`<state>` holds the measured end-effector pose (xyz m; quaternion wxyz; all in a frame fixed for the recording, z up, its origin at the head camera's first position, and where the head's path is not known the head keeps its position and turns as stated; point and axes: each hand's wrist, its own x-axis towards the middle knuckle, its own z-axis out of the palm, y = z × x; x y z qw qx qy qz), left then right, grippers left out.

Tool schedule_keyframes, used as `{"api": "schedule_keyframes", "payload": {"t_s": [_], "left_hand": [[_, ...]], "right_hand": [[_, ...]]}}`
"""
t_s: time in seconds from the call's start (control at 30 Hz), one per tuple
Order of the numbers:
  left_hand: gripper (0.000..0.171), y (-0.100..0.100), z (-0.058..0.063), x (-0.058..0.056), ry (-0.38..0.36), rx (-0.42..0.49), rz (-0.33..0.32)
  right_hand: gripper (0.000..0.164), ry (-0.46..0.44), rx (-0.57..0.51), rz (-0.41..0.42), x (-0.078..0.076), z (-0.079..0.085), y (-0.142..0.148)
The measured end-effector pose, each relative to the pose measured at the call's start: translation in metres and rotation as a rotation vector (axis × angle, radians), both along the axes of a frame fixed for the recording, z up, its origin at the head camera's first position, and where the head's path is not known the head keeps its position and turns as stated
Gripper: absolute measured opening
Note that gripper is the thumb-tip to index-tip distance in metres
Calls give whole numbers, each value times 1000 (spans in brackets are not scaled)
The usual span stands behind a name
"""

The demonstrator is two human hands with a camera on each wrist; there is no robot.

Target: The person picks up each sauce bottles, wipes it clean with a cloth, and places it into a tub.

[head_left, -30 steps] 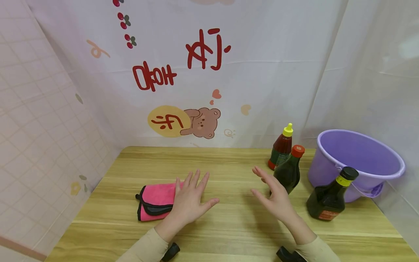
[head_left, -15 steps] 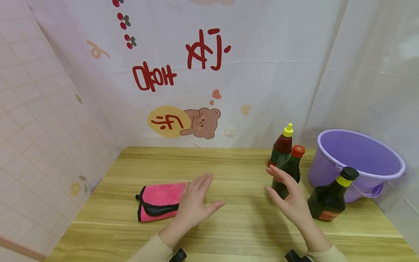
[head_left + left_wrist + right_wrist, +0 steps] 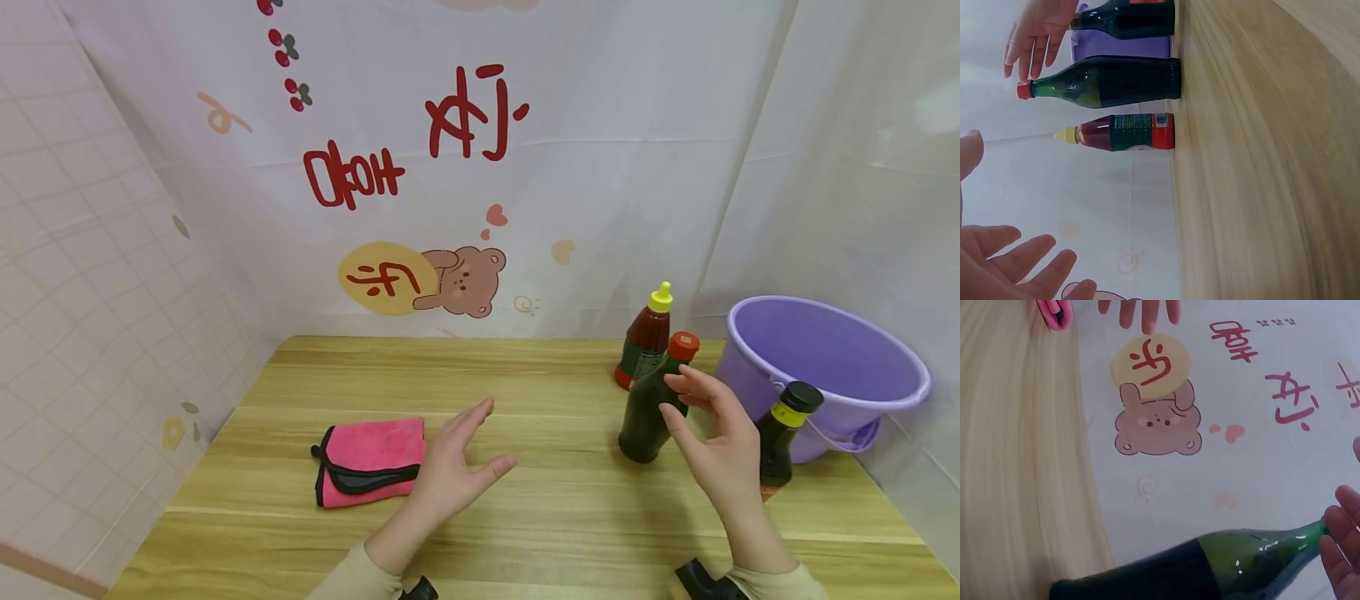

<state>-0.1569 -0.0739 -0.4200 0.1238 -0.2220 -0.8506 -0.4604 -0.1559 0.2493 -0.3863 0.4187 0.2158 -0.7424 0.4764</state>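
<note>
My right hand (image 3: 720, 450) hovers above the table with fingers bent and thumb apart, holding nothing. It is between a tall dark green bottle (image 3: 647, 417) with a red cap and a shorter dark bottle (image 3: 776, 450) with a black cap, partly covering both. In the right wrist view its fingers overlap the green bottle's neck (image 3: 1310, 534); whether they touch it I cannot tell. My left hand (image 3: 450, 471), fingers extended and thumb spread, hovers beside a folded pink cloth (image 3: 375, 446) with black edging, also holding nothing.
A red sauce squeeze bottle (image 3: 647, 342) with a yellow nozzle stands behind the green bottle. At the right, a purple bucket (image 3: 738, 367) stands behind the black-capped bottle. A printed white curtain (image 3: 600, 167) hangs along the back edge of the wooden table (image 3: 540, 392).
My right hand has moved right, from left of the green bottle to in front of the black-capped one. The left hand has shifted slightly right, uncovering more of the pink cloth.
</note>
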Motion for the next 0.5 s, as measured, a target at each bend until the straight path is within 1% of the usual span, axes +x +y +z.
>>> {"api": "schedule_keyframes", "payload": {"t_s": [0.1, 0.23, 0.33, 0.5], "left_hand": [[73, 2, 1, 1, -36, 66, -14], [68, 6, 1, 0, -42, 145, -32], [66, 9, 2, -1, -31, 187, -50], [62, 14, 2, -4, -44, 243, -83]], "right_hand": [[58, 3, -29, -24, -2, 0, 7], [56, 8, -107, -15, -7, 0, 14], [56, -2, -159, -22, -10, 0, 18], [57, -87, -167, -103, -14, -1, 24]]}}
